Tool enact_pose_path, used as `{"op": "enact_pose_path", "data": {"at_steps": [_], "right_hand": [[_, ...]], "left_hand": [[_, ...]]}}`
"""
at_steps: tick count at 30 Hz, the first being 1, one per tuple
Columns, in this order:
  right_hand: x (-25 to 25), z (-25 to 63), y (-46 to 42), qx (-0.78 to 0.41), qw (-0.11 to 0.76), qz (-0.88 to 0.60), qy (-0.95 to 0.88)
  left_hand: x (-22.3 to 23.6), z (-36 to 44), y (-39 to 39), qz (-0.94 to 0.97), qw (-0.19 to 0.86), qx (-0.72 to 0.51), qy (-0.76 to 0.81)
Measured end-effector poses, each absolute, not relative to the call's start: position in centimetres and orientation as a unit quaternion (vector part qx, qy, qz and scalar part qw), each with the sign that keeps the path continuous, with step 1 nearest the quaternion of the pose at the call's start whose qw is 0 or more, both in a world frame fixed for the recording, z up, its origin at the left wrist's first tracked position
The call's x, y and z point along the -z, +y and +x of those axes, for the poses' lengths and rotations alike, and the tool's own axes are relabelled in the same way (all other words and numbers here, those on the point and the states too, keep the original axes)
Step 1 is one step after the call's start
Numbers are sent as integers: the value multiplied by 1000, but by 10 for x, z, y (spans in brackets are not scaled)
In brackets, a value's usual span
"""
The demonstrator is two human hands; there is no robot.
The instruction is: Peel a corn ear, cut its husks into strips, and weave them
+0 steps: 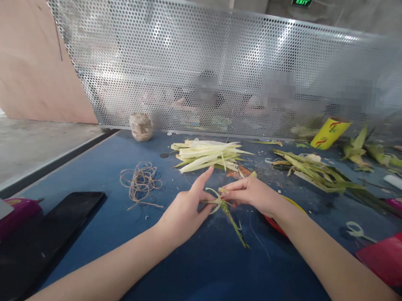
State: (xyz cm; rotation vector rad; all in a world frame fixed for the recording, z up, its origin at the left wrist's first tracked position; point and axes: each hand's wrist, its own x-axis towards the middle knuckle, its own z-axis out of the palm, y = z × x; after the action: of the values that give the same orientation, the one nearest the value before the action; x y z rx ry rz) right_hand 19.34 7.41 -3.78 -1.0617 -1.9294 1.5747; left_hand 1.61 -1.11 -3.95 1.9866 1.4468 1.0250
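Note:
Both my hands meet over a small woven piece of green leaf strips (pixel 224 209) lying on the blue table (pixel 192 261). My left hand (pixel 185 209) pinches the piece at its left side with thumb and lower fingers, while the index finger points up. My right hand (pixel 253 194) pinches a strip at the top of the piece with closed fingers. Loose ends of the strips trail toward me.
A pile of pale leaf strips (pixel 207 154) lies beyond my hands, greener leaves (pixel 317 173) to the right. Loose twine (pixel 141 183) and a twine ball (pixel 140 126) are at left. A black tablet (pixel 59 223), pink items and a perforated metal screen (pixel 228 69) border the table.

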Motion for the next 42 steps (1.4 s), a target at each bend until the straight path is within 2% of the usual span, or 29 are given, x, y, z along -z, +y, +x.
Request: {"op": "enact_pose_path", "data": {"at_steps": [5, 8, 11, 13, 16, 19, 22, 27, 34, 38, 42], "right_hand": [[34, 190, 71, -656, 236, -370, -614], [31, 188, 67, -684, 243, -354, -590], [28, 187, 64, -683, 291, -324, -587], [28, 186, 63, -666, 340, -299, -593], [26, 185, 59, -591, 383, -267, -658], [22, 183, 53, -483, 375, -248, -751], [21, 180, 48, -432, 371, -250, -783], [25, 177, 43, -344, 424, -262, -796], [31, 178, 43, -232, 454, -241, -826], [32, 181, 43, -81, 452, -193, -867], [33, 185, 44, 39, 433, -199, -878]], "left_hand": [[41, 18, -14, 725, 237, -402, 507], [43, 21, -19, 741, 240, -449, 438], [45, 25, -21, 754, 231, -507, 347], [45, 26, -20, 726, 197, -555, 355], [44, 26, -15, 660, 196, -590, 422], [43, 26, -12, 625, 293, -571, 445], [41, 30, -13, 589, 377, -551, 455], [40, 33, -16, 508, 452, -566, 466], [36, 31, -13, 463, 497, -587, 440], [33, 27, -12, 442, 510, -593, 440], [31, 24, -11, 456, 476, -585, 472]]}}
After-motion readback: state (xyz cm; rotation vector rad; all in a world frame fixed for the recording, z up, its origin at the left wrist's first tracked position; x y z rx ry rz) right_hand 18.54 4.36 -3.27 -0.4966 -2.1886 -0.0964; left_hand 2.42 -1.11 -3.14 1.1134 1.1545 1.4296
